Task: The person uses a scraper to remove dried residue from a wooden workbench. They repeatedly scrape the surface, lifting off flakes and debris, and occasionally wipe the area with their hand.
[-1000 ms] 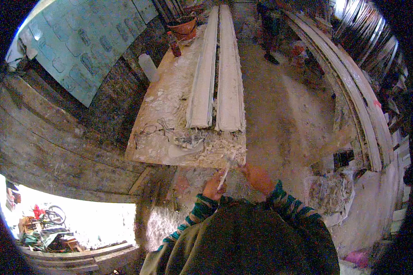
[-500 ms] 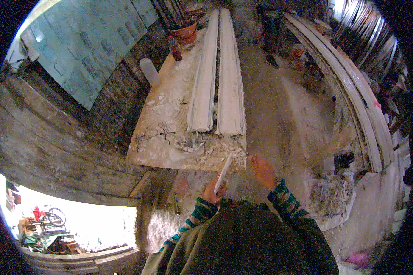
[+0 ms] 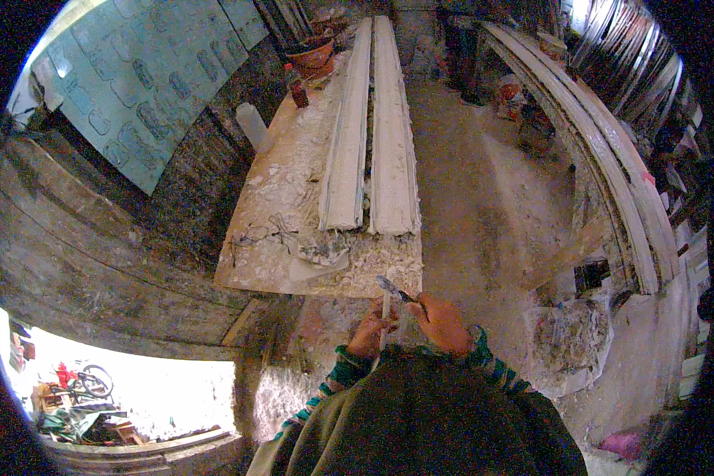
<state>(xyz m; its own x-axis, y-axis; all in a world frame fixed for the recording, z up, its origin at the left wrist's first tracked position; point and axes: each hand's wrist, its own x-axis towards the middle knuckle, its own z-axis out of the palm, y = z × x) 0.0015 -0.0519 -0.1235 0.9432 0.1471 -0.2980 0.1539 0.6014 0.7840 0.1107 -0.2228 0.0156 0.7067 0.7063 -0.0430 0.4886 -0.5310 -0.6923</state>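
Just off the near edge of a long table, my left hand is closed around a narrow white strip that stands roughly upright. My right hand grips a small scraper with a grey blade and a dark handle. Its blade lies across the upper end of the strip; whether they touch I cannot tell. Beyond my hands, two long white plaster-like mouldings run side by side up the table. Crumbly white scraps cover the near end of the tabletop.
A white container, a red bottle and an orange bowl stand along the table's left side. More long white mouldings lie on a bench at right. A person's dark legs show at the back, beside the aisle floor.
My right hand has come in toward my left, and the scraper now shows in it. The white strip has been drawn nearer my body and stands straighter. My view has shifted slightly.
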